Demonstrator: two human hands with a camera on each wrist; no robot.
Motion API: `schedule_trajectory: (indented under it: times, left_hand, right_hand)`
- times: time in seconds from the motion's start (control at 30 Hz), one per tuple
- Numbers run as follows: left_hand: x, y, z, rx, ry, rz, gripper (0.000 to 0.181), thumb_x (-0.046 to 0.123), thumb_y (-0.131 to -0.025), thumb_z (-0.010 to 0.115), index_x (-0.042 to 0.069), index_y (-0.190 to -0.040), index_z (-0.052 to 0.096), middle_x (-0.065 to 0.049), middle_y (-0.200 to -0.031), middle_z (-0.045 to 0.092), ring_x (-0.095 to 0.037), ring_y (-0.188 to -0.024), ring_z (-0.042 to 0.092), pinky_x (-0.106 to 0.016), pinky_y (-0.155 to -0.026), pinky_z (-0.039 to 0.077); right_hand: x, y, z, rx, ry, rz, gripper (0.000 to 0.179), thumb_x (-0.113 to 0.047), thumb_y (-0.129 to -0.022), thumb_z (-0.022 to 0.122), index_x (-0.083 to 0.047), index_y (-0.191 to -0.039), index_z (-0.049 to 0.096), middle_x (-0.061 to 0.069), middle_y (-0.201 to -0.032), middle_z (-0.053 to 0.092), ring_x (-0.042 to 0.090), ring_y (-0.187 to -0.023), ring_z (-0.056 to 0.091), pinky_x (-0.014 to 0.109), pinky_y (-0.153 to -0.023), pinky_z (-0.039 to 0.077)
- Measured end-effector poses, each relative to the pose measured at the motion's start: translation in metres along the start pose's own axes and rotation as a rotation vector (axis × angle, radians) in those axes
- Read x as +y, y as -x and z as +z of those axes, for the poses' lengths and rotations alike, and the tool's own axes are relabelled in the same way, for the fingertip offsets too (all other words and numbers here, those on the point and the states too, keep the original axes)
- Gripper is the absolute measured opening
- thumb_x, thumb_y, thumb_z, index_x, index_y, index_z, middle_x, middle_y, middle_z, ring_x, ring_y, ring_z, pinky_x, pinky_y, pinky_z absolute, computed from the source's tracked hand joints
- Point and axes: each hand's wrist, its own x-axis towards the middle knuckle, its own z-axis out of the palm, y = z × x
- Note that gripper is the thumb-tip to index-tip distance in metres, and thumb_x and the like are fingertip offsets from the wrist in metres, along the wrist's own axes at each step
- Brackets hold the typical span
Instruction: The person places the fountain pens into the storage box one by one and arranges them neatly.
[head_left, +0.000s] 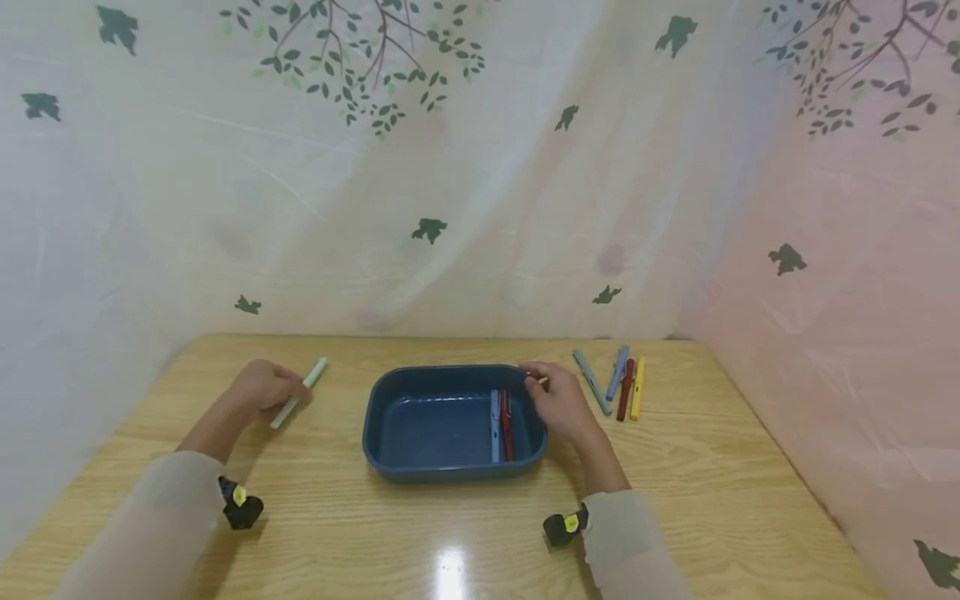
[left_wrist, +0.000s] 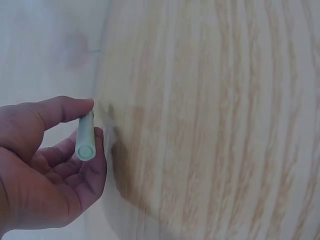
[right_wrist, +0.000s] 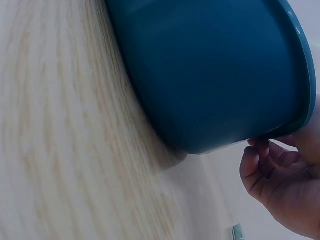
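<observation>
My left hand (head_left: 258,390) pinches a pale green pen (head_left: 317,372) at the left of the table. In the left wrist view the pen (left_wrist: 86,140) points end-on at the camera, between thumb and fingers. With my right hand (head_left: 564,406) I hold the far right corner of a dark blue rectangular bin (head_left: 442,477). The right wrist view shows curled fingers (right_wrist: 250,162) right at the bin's rim. Inside the bin, toward its right end, a light blue pen (head_left: 495,427) and a dark red pen (head_left: 507,433) lie side by side.
Right of the bin lie a grey-green pen (head_left: 592,381), a blue pen (head_left: 617,372), a dark red pen (head_left: 626,392) and a yellow pen (head_left: 637,389). The wooden table (head_left: 360,533) backs onto a printed curtain (head_left: 337,250), with another curtain side at the right.
</observation>
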Motion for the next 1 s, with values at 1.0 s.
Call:
schedule_trajectory:
  times: [1.0]
  left_hand:
    - [0.066, 0.031, 0.017, -0.179, 0.440, 0.213, 0.060, 0.017, -0.097, 0.072, -0.005, -0.144, 0.042, -0.011, -0.126, 0.057, -0.014, -0.103, 0.062, -0.050, -0.102, 0.048]
  right_hand:
    - [0.000, 0.000, 0.000, -0.001, 0.011, -0.005, 0.030, -0.010, -0.106, 0.055, -0.008, -0.134, 0.067, 0.013, -0.119, 0.067, 0.024, -0.092, 0.065, 0.037, -0.073, 0.056]
